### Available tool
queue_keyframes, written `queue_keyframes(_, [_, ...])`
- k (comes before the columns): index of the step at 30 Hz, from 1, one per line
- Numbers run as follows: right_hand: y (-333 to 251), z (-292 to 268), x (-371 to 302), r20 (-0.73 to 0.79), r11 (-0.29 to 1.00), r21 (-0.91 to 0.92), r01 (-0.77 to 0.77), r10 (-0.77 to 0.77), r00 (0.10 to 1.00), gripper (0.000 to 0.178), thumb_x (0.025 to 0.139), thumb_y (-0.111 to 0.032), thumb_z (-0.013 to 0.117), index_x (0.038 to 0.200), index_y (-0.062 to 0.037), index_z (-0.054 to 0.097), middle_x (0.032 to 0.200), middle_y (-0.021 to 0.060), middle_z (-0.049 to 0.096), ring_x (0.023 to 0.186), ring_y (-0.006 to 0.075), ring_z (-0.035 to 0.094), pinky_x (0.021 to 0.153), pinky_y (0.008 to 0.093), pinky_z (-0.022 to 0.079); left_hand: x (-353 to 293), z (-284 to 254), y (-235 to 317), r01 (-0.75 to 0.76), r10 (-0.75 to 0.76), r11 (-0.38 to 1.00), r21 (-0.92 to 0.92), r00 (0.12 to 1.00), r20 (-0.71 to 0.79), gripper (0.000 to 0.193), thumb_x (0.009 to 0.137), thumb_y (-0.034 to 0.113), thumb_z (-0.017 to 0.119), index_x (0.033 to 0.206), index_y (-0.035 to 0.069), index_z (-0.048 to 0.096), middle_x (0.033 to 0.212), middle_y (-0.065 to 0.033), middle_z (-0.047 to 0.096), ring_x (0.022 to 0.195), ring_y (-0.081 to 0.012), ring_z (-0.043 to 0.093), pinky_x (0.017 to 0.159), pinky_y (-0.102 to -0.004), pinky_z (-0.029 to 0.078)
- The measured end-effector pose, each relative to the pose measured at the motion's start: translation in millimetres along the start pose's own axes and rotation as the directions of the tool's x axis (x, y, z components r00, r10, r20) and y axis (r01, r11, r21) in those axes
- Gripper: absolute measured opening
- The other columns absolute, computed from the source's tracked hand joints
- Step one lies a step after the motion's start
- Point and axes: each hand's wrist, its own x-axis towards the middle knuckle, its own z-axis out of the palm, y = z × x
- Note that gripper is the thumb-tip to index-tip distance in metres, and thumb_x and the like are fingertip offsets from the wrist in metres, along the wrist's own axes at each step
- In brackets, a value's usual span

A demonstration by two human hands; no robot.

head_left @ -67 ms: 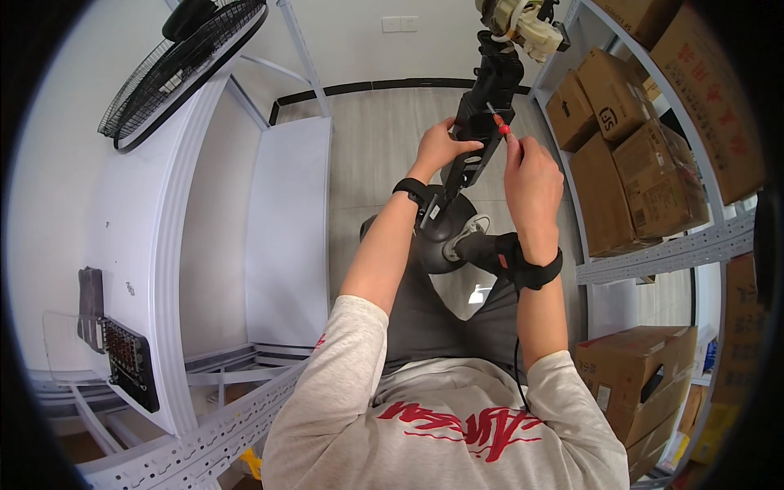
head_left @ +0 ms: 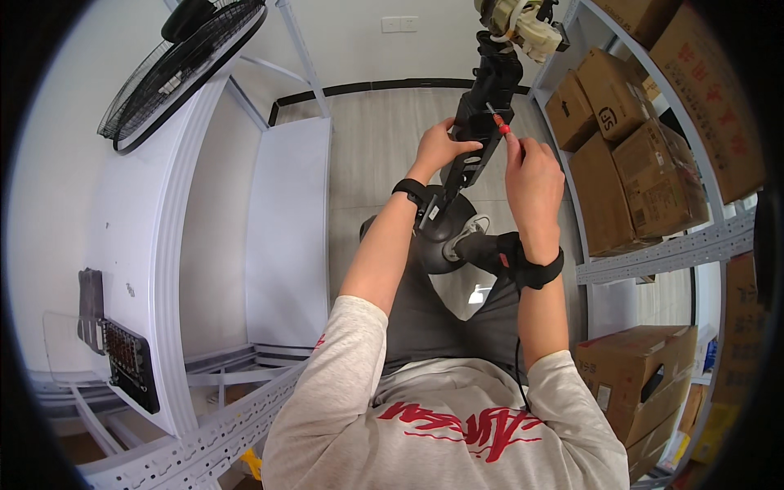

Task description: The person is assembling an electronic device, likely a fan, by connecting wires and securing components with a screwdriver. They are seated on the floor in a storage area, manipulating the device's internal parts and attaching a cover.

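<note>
A stand fan without its front grille rises in front of me, its motor (head_left: 535, 37) bare at the top. Its black control housing (head_left: 482, 110) slants down to a round base (head_left: 439, 253) by my shoe. My left hand (head_left: 441, 151) is closed around the left side of this housing, thumb across its front. Pinched in the fingers of my right hand (head_left: 535, 184) is a screwdriver (head_left: 501, 124) with a red handle. Its shaft points up and left at the housing; whether the tip sits in a screw is too small to tell.
A fan grille (head_left: 188, 73) lies on the white shelf at left, with a screwdriver bit case (head_left: 126, 363) and a grey pouch (head_left: 90, 310) nearer me. Cardboard boxes (head_left: 600, 192) fill the metal rack (head_left: 670, 251) on the right. A larger carton (head_left: 637, 371) stands below.
</note>
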Motion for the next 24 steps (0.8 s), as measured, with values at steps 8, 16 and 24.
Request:
queue_keyframes(8, [2,1,-1,-0.004,0.996,0.086,0.010,-0.010,1.000,0.031,0.093,-0.028,0.067,0.088,0.0027,0.060,0.086,0.0232,0.066,0.076,0.0435,0.066,0.066,0.0499,0.052,0,1,-1,-0.015,0.015,1.000,0.014,1.000,-0.020,0.070,0.061,0.043,0.092,0.111,0.001,0.067,0.071,-0.0066,0.065,0.063,-0.0157,0.060,0.061,-0.0305,0.048])
queue_keyframes(16, [-2,-1,-4,-0.061,0.992,0.123,0.037,-0.029,0.998,0.030,0.094,-0.025,0.065,0.085,0.0024,0.057,0.076,0.0242,0.065,0.070,0.0444,0.064,0.061,0.0509,0.050,-1,1,-3,-0.009,0.009,1.000,0.005,1.000,-0.015,0.074,0.061,0.042,0.092,0.116,0.001,0.065,0.071,-0.0063,0.065,0.062,-0.0150,0.060,0.060,-0.0297,0.048])
queue_keyframes(24, [4,5,-1,0.026,0.998,0.063,-0.009,0.008,1.000,0.030,0.092,-0.024,0.069,0.088,0.0021,0.055,0.076,0.0242,0.065,0.071,0.0452,0.064,0.062,0.0502,0.051,2,5,-9,-0.007,0.007,1.000,-0.006,1.000,-0.017,0.072,0.062,0.042,0.092,0.116,0.002,0.066,0.070,-0.0048,0.064,0.062,-0.0135,0.059,0.059,-0.0293,0.047])
